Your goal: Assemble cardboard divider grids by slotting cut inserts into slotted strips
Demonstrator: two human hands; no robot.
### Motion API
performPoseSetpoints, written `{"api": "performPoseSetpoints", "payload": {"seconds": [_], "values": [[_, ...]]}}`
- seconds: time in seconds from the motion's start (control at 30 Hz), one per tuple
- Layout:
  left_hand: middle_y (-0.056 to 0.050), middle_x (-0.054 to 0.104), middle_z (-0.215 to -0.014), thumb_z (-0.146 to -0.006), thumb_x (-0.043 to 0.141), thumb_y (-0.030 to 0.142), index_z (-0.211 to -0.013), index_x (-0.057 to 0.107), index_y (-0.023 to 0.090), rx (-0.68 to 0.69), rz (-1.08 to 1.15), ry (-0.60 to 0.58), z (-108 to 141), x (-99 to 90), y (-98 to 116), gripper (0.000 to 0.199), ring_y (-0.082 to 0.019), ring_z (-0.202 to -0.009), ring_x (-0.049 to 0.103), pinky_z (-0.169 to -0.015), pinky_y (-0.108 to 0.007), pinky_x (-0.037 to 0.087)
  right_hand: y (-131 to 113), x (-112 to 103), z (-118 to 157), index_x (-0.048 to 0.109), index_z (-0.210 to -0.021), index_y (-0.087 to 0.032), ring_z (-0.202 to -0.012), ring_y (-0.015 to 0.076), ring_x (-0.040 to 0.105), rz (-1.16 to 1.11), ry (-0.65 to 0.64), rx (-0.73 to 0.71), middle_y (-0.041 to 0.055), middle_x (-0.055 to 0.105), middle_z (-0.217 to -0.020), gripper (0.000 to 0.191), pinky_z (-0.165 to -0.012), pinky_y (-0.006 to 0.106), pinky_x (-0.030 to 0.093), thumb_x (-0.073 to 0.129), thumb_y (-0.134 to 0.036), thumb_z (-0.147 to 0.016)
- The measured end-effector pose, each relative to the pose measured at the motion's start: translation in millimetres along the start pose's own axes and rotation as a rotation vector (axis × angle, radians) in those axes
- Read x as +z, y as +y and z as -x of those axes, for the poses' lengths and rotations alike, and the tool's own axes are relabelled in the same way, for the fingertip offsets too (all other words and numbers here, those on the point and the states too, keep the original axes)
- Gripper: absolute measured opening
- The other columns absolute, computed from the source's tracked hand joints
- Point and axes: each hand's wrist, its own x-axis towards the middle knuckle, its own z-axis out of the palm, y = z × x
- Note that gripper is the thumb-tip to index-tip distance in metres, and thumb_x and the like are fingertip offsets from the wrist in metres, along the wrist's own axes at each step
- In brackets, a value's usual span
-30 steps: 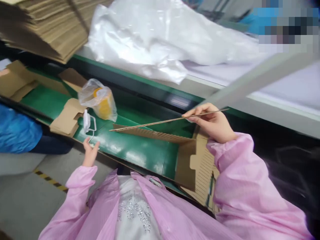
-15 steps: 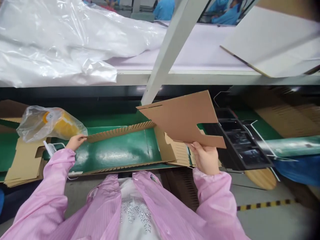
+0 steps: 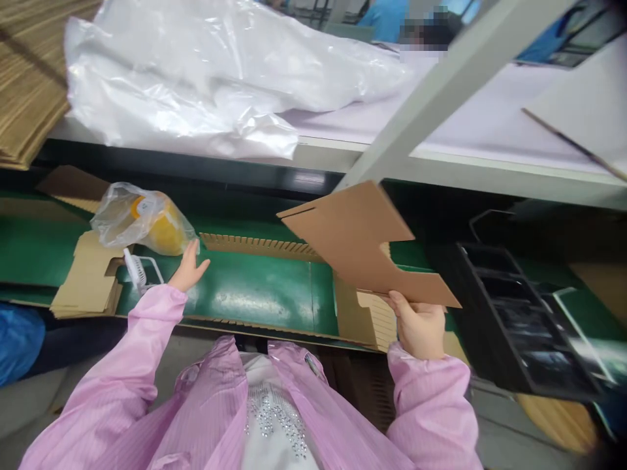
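Note:
My right hand (image 3: 420,326) grips the lower edge of a brown cardboard panel (image 3: 355,238), which has a notch on its right side and a slit near its left corner. On the left, my left hand (image 3: 190,267) is open with its fingers apart, just off the end of a slotted cardboard strip (image 3: 259,246). That strip stands on edge along the far side of the green surface (image 3: 264,294). Under the panel lie more slotted cardboard pieces (image 3: 379,313). A clear plastic bag (image 3: 130,215) with a yellow item inside sits just beyond my left hand.
A small white fan (image 3: 136,269) and stacked cardboard pieces (image 3: 87,277) lie at left. To the right stands a black compartmented tray (image 3: 524,313). A slanted white post (image 3: 441,98) and a shelf with plastic sheeting (image 3: 196,78) rise beyond. People in blue work in the background.
My left hand has let go of the slotted strip and opened. The panel remains in my right hand, tilted a little differently. The view has swung left, bringing a cardboard stack into sight.

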Motion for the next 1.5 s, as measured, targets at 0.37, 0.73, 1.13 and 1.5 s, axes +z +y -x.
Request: {"api": "performPoseSetpoints", "payload": {"seconds": [0.37,0.73,1.13,1.5], "values": [[-0.012,0.048,-0.140,-0.083,0.058,0.038,-0.130,0.049,0.022,-0.434,0.480,0.351,206,5.2,25,0.051,-0.028,-0.128,0.047,-0.106,-0.046,0.038,-66,149,-48,0.063,-0.076,-0.025,-0.082,0.0184,0.066,-0.005,-0.966,-0.219,0.0016,0.070,-0.082,0.024,-0.078,0.035,0.056,0.072,-0.047,-0.071],[-0.010,0.070,-0.106,-0.084,0.057,0.039,-0.103,0.067,0.015,-0.346,0.540,0.626,210,8.7,48,0.032,-0.025,-0.102,0.064,-0.093,-0.041,0.050,-95,343,-64,0.064,-0.086,-0.020,-0.079,0.0238,0.066,-0.075,-1.453,-0.254,0.0036,0.071,-0.086,0.056,-0.079,0.046,0.055,0.083,-0.056,-0.048],[-0.007,0.066,-0.089,-0.088,0.053,0.032,-0.075,0.065,0.017,-0.377,0.165,0.653,200,25.1,58,0.023,-0.019,-0.087,0.062,-0.077,-0.030,0.049,-84,368,-87,0.066,-0.085,-0.020,-0.082,0.0240,0.066,-0.022,-1.523,-0.241,0.0040,0.071,-0.088,0.056,-0.083,0.049,0.055,0.085,-0.054,-0.045],[-0.009,0.065,-0.093,-0.089,0.050,0.029,-0.076,0.064,0.018,-0.338,0.124,0.634,183,24.5,68,0.022,-0.021,-0.089,0.061,-0.081,-0.033,0.048,-79,373,-102,0.068,-0.084,-0.020,-0.085,0.0241,0.066,-0.049,-1.498,-0.227,0.0037,0.072,-0.088,0.054,-0.087,0.049,0.053,0.086,-0.052,-0.043]]}}
